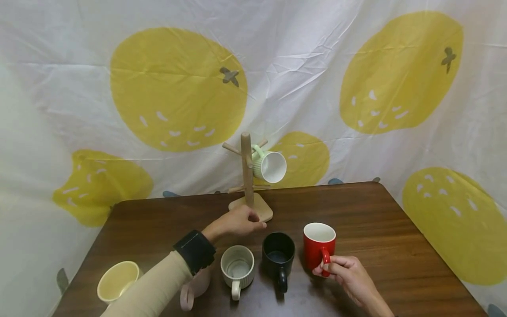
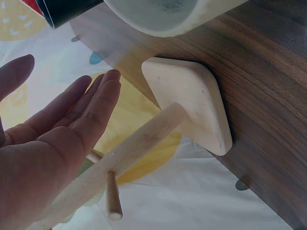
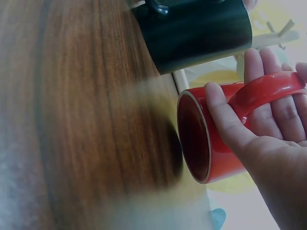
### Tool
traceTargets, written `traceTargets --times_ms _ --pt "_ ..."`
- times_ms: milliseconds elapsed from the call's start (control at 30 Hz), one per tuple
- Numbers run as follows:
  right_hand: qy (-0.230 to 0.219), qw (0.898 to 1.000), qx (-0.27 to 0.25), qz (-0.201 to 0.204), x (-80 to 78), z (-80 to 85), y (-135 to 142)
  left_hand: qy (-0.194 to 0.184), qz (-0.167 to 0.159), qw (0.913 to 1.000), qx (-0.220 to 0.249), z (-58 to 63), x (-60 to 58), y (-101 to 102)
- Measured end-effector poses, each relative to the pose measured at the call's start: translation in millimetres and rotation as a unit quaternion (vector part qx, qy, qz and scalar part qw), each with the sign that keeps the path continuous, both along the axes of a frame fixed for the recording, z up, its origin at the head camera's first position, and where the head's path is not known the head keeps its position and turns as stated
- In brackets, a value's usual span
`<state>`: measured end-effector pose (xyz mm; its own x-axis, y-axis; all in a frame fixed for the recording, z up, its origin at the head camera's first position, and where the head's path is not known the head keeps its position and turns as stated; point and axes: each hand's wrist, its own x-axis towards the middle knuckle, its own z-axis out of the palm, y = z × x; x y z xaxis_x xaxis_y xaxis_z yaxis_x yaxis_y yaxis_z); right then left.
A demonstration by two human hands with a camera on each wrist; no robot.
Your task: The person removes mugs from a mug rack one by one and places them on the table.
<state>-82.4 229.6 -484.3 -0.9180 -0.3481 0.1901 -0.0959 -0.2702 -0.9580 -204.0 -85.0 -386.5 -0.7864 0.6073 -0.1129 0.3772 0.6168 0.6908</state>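
Note:
My right hand (image 1: pixel 352 278) holds a red mug (image 1: pixel 312 252) with a white inside by its handle. In the right wrist view, the underside of the red mug (image 3: pixel 194 136) shows, raised off the tabletop, with my fingers around the handle (image 3: pixel 268 90). My left hand (image 1: pixel 237 223) holds nothing and hovers in front of the wooden mug tree (image 1: pixel 247 180), near its square base (image 2: pixel 192 91). Its fingers are fairly straight in the left wrist view. A pale green ribbed mug (image 1: pixel 258 169) hangs by its handle from an upper peg, on the right.
A black mug (image 1: pixel 279 268) stands left of the red one, then a ribbed off-white mug (image 1: pixel 244 278). Partly behind my left arm are a pinkish mug (image 1: pixel 200 284) and a yellow mug (image 1: pixel 104 288). A fruit-print cloth (image 1: pixel 301 88) hangs behind the brown table (image 1: pixel 348 198).

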Motion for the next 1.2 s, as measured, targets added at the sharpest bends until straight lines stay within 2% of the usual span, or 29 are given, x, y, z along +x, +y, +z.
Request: traceTargets --times_ms 167,300,433,633,867,967,1200 --pt "-0.017 1.000 -0.010 0.018 3.9 -3.1 2 0.000 -0.001 1.0000 -0.003 -1.5 0.8 1" --pt "-0.045 0.996 -0.039 0.070 6.6 -6.2 5 -0.004 0.000 1.0000 -0.001 -0.5 1.7 1" --pt "-0.055 0.988 -0.068 0.127 9.3 -11.9 8 -0.010 0.003 0.9999 0.001 -0.2 1.8 1" --pt "-0.045 0.980 -0.081 0.178 11.8 -21.7 10 0.017 -0.025 0.9995 0.000 -1.6 0.4 2" --pt "-0.075 0.977 -0.073 0.184 13.3 -18.6 14 0.005 -0.022 0.9997 0.000 0.3 1.0 2" --pt "-0.093 0.978 -0.062 0.174 14.9 -15.2 16 -0.001 -0.021 0.9998 0.001 1.0 0.8 3" --pt "-0.089 0.984 -0.043 0.146 18.2 -11.3 25 -0.001 -0.023 0.9997 -0.001 -1.1 -0.5 3"
